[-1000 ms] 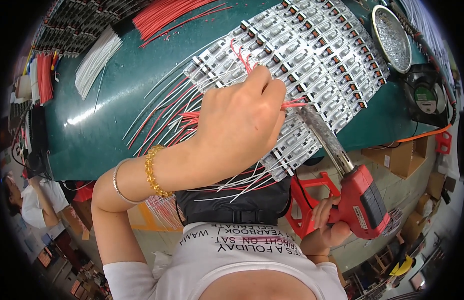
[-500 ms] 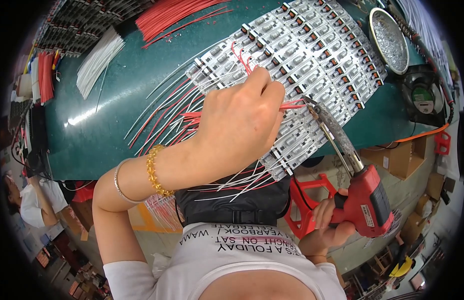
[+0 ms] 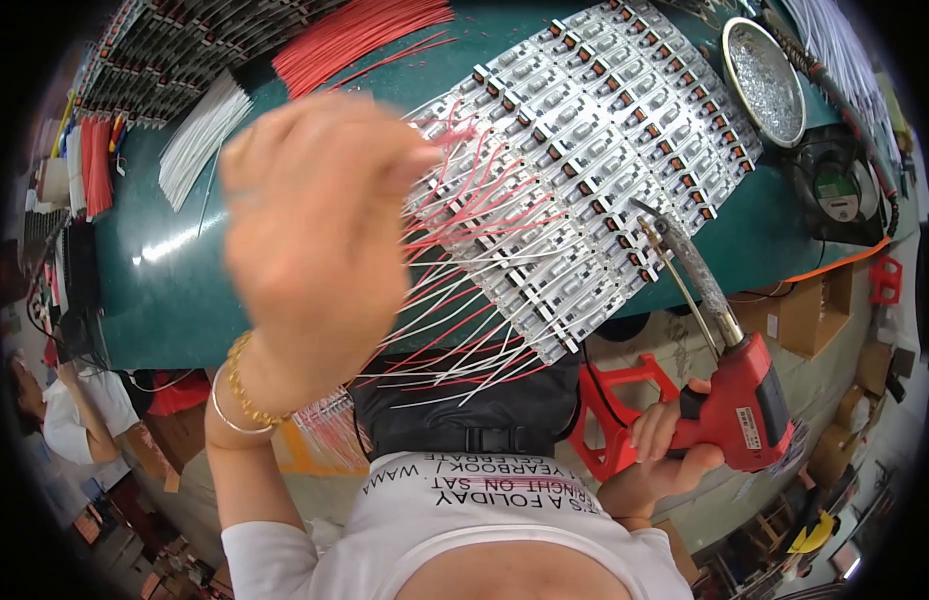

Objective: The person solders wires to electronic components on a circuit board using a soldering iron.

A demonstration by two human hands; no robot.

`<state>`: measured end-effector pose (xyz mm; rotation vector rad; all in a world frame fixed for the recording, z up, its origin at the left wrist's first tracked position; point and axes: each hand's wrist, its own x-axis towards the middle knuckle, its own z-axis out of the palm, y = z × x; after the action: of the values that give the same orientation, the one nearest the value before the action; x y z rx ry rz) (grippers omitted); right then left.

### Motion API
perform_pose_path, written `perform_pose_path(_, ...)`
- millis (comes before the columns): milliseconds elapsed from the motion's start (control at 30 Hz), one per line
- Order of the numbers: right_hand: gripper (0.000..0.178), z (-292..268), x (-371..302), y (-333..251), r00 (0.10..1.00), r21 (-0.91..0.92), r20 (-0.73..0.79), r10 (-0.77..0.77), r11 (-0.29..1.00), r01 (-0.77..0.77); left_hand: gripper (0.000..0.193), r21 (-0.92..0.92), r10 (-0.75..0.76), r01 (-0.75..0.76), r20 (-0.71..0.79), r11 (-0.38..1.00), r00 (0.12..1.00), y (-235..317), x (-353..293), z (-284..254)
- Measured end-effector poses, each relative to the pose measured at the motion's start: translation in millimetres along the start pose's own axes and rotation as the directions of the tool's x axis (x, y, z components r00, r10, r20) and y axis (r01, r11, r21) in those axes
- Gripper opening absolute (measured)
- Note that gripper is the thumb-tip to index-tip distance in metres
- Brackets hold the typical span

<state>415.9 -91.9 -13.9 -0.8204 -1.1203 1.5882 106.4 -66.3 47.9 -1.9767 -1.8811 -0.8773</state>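
Note:
My left hand, smeared by motion, is raised over the left edge of a panel of small circuit boards. Its fingers look pinched together, with blurred red wires showing at the fingertips. Many red and white wires run out from the panel's near-left boards, some partly behind this hand. Lower right, my right hand is wrapped round the handle of a red soldering gun. The gun's dark bent tip sits above the panel, and a thin metal tube runs alongside its shaft.
Bundles of red wires and white wires lie on the green tabletop. More boards are stacked far left. A round metal dish and a black device stand at the right. Below is a red stool; another person is at far left.
My left hand has moved left, away from the soldering tip, uncovering red wires across the boards. The soldering gun has shifted slightly right, with my right hand still round it.

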Motion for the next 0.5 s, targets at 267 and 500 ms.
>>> perform_pose_path(267,0.086,-5,-2,-1,0.999,0.036,0.030,0.019,0.999,-0.021,0.012,-0.304,-0.170,0.192,0.096,0.933,0.981,58,-20,35)
perform_pose_path(500,0.091,-14,-12,-2,0.998,-0.050,0.061,0.020,0.999,-0.017,0.013,-0.183,-0.284,0.304,0.128,0.935,0.950,63,-27,62)
